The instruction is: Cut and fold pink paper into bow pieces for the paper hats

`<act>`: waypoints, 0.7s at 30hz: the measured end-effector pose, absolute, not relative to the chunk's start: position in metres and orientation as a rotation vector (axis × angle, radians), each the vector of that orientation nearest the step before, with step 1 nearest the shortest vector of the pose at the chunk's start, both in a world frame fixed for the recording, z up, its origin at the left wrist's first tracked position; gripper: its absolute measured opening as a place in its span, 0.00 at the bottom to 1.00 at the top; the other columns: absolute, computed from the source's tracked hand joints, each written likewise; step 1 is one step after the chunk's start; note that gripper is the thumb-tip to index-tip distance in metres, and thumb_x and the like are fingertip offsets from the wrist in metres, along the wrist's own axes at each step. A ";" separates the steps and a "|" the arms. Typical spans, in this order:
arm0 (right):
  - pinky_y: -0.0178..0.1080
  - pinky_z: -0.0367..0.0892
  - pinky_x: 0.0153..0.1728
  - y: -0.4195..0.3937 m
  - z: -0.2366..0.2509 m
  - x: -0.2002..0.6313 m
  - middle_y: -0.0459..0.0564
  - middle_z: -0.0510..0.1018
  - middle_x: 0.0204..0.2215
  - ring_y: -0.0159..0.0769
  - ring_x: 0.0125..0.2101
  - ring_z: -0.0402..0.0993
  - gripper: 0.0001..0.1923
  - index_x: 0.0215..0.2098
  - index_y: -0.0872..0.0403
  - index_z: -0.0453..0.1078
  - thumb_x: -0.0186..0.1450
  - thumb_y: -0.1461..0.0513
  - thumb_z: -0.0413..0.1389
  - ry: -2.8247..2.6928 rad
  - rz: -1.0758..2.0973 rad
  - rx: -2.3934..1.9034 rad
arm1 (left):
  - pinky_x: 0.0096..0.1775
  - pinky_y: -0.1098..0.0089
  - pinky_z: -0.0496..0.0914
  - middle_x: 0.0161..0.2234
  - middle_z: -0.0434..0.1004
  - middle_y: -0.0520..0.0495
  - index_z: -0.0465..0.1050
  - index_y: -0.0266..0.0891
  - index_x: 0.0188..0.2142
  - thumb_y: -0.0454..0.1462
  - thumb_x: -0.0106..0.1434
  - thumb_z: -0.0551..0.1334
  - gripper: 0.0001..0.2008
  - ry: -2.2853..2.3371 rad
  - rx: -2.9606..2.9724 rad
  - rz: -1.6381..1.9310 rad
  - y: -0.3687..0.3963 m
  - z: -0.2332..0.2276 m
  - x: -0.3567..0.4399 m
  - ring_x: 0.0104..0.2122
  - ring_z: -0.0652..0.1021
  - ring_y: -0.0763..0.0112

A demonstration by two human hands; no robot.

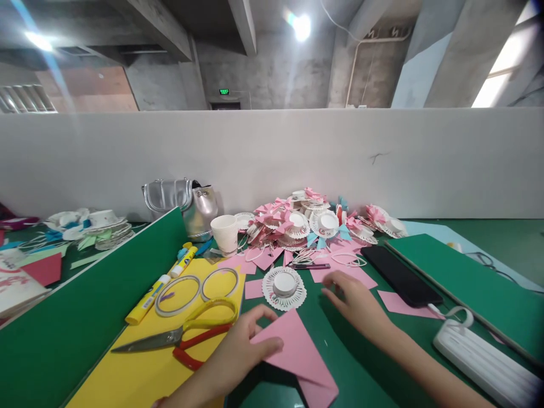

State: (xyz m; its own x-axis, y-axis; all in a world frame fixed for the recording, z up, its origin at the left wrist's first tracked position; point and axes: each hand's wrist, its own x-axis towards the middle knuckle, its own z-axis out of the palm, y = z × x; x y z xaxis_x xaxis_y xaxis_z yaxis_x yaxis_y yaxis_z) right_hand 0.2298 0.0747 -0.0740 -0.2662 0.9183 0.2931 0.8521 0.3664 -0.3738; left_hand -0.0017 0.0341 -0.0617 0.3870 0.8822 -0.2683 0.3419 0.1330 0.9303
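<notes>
My left hand (250, 343) is closed on a folded piece of pink paper (300, 351), thumb on top and fingers partly hidden beneath. The paper hangs above the green table. My right hand (351, 297) has its fingers loosely bent and apart, with nothing visible between them. It is nearest to a pink sheet and a slim dark pen-like tool (310, 266). Between and beyond the hands lies a small hat-like piece of white paper (284, 288), with a fringed brim and a raised round middle.
Scissors (182, 334), tape rolls (177, 296) and glue sticks (148, 300) lie on yellow paper at left. A white cup (225, 233) and silver bag (199, 212) stand behind. Paper hats with pink bows (293, 221) are piled ahead. A phone (399, 275) and power strip (484, 362) lie right.
</notes>
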 end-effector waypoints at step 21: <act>0.37 0.58 0.31 0.104 -0.076 0.250 0.52 0.68 0.32 0.38 0.32 0.67 0.10 0.32 0.54 0.60 0.56 0.72 0.44 -2.008 0.411 -1.619 | 0.23 0.70 0.63 0.19 0.72 0.45 0.68 0.34 0.23 0.28 0.55 0.54 0.08 0.879 3.442 0.201 0.008 -0.091 0.030 0.19 0.71 0.68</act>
